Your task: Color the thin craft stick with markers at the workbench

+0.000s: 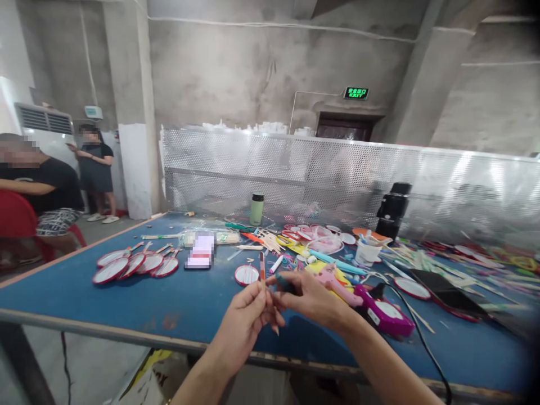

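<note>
My left hand [247, 318] pinches a thin wooden stick with a red tip [262, 269], held upright over the blue table [84, 292]. Touching it from the right, my right hand [310, 298] is closed on a small dark teal piece [283, 281] that I cannot name. Both hands meet above the table's near edge. A round white fan with a red rim [247, 274] lies flat just behind them. A pink glue gun [333, 279] and a magenta one [382, 312] lie right of my right hand.
Several red-rimmed fans [135, 264] lie in a row at left. A green bottle [256, 209], loose sticks [270, 242], a white cup [368, 251] and a black device [393, 211] stand farther back. A perforated metal screen [337, 174] backs the table. Two people are at far left.
</note>
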### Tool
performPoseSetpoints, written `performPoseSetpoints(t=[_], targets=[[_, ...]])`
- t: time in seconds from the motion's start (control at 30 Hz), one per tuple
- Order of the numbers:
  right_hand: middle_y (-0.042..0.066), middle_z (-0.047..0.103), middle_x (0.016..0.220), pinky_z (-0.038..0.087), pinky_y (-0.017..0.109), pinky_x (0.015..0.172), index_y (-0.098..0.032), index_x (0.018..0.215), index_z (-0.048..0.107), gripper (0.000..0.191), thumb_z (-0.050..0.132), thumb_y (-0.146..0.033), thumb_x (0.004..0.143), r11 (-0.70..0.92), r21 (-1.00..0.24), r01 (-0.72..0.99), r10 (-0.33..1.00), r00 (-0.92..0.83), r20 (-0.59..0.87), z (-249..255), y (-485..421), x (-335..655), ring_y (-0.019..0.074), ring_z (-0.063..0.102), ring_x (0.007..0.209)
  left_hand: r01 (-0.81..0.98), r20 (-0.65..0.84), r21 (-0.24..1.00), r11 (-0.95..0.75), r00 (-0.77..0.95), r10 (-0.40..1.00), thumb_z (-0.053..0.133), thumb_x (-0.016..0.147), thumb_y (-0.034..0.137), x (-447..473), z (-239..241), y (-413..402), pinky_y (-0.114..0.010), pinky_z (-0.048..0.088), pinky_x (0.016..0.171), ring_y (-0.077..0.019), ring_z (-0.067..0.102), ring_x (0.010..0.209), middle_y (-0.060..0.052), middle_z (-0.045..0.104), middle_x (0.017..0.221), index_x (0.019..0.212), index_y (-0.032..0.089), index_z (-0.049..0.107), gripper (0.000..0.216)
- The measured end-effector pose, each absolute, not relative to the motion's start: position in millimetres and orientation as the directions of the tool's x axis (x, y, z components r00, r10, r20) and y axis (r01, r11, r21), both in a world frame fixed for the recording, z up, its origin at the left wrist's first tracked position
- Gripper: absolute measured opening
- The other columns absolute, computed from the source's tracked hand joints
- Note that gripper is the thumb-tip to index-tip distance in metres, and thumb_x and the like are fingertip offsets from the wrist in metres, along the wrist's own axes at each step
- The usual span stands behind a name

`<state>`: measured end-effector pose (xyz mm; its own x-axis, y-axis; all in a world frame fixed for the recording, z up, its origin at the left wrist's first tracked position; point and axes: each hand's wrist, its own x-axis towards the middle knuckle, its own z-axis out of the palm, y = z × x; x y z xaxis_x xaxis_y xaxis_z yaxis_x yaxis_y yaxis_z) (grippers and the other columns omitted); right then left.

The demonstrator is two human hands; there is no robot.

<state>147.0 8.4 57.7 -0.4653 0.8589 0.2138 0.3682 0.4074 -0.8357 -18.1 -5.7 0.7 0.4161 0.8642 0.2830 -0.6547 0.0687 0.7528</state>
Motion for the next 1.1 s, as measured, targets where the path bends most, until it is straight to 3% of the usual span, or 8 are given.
performPoseSetpoints(t=[0.13, 0.3, 0.47, 0.53, 0.63, 0.77, 1.0, 1.1], targets=[[0.0, 0.064, 0.067, 0.042, 0.026, 0.059, -0.019, 0.084, 0.069, 0.021, 0.064, -0.039, 0.085, 0.45, -0.796, 0.405, 0.855, -0.453, 0.253, 59.0, 4.3, 146.1, 0.0132, 0.056, 0.062, -0.646, 0.283, 0.76, 0.066, 0.421, 0.862, 0.074, 0.082, 0.043, -17.8, 1.5, -6.3, -0.026, 0.047, 0.062, -0.0163, 0.064, 0.068, -0.002, 0.059, 0.071, 0.072, 0.015, 0.054, 0.036], [-0.003, 0.054, 0.062, 0.033, 0.024, 0.055, -0.019, 0.072, 0.064, 0.024, 0.07, -0.04, 0.082, 0.501, -0.69, 0.522, 0.865, -0.27, 0.423, 71.9, 26.9, 169.5, 0.0107, 0.047, 0.06, -0.607, 0.236, 0.794, -0.031, 0.261, 0.936, 0.075, 0.08, 0.042, -15.1, 2.6, -4.4, -0.027, 0.048, 0.069, -0.0155, 0.062, 0.074, -0.007, 0.065, 0.087, 0.073, 0.013, 0.06, 0.033], [-0.004, 0.047, 0.059, 0.034, 0.023, 0.052, -0.017, 0.061, 0.054, 0.04, 0.071, -0.045, 0.083, 0.427, -0.686, 0.589, 0.887, -0.124, 0.446, 88.7, 82.2, 187.2, 0.008, 0.042, 0.056, -0.478, 0.245, 0.872, -0.105, 0.241, 0.939, 0.067, 0.085, 0.043, -12.1, -4.9, 0.6, -0.024, 0.043, 0.061, -0.0131, 0.055, 0.064, -0.004, 0.062, 0.066, 0.078, 0.012, 0.067, 0.032], [-0.003, 0.056, 0.068, 0.044, 0.023, 0.057, -0.014, 0.075, 0.061, 0.032, 0.067, -0.043, 0.089, 0.367, -0.709, 0.602, 0.914, -0.091, 0.396, 90.4, 105.6, 184.6, 0.0085, 0.051, 0.06, -0.468, 0.245, 0.877, -0.107, 0.243, 0.939, 0.067, 0.084, 0.042, -11.1, -7.0, 2.3, -0.024, 0.042, 0.059, -0.0128, 0.054, 0.061, -0.003, 0.061, 0.064, 0.076, 0.012, 0.067, 0.031], [0.004, 0.065, 0.106, 0.057, 0.033, 0.076, -0.014, 0.112, 0.063, 0.031, 0.062, -0.039, 0.094, 0.292, -0.755, 0.588, 0.939, -0.028, 0.342, 89.2, 134.9, 174.9, 0.0157, 0.065, 0.088, -0.471, 0.233, 0.877, -0.091, 0.252, 0.939, 0.068, 0.082, 0.042, -10.1, -6.5, 3.5, -0.024, 0.041, 0.055, -0.0124, 0.052, 0.057, -0.002, 0.06, 0.061, 0.073, 0.012, 0.066, 0.031], [0.006, 0.062, 0.122, 0.056, 0.04, 0.088, -0.016, 0.12, 0.061, 0.035, 0.062, -0.039, 0.094, 0.307, -0.818, 0.486, 0.92, 0.068, 0.385, 91.5, 150.2, 165.9, 0.0221, 0.064, 0.105, -0.479, 0.195, 0.876, -0.053, 0.251, 0.948, 0.07, 0.077, 0.041, -10.1, -0.8, 2.0, -0.023, 0.039, 0.05, -0.0115, 0.053, 0.054, -0.002, 0.058, 0.061, 0.072, 0.011, 0.066, 0.031], [0.006, 0.066, 0.082, 0.05, 0.025, 0.058, -0.019, 0.095, 0.069, 0.048, 0.047, -0.062, 0.094, 0.524, -0.837, 0.159, 0.809, 0.213, 0.548, 102.6, 79.4, 166.9, 0.0129, 0.059, 0.067, -0.414, 0.125, 0.91, 0.013, 0.305, 0.944, 0.067, 0.076, 0.047, -9.3, 6.2, -2.9, -0.021, 0.037, 0.041, -0.0104, 0.055, 0.044, -0.003, 0.063, 0.062, 0.078, 0.011, 0.064, 0.036], [-0.006, 0.042, 0.05, 0.029, 0.021, 0.038, -0.02, 0.092, 0.069, 0.05, 0.052, -0.066, 0.09, 0.551, -0.831, 0.078, 0.787, 0.281, 0.549, 87.3, 34.9, 153.5, 0.0063, 0.034, 0.04, -0.386, 0.115, 0.922, 0.03, 0.347, 0.931, 0.062, 0.078, 0.052, -8.4, 5.7, -4.6, -0.019, 0.032, 0.034, -0.011, 0.054, 0.037, -0.002, 0.064, 0.056, 0.082, 0.014, 0.058, 0.038]])
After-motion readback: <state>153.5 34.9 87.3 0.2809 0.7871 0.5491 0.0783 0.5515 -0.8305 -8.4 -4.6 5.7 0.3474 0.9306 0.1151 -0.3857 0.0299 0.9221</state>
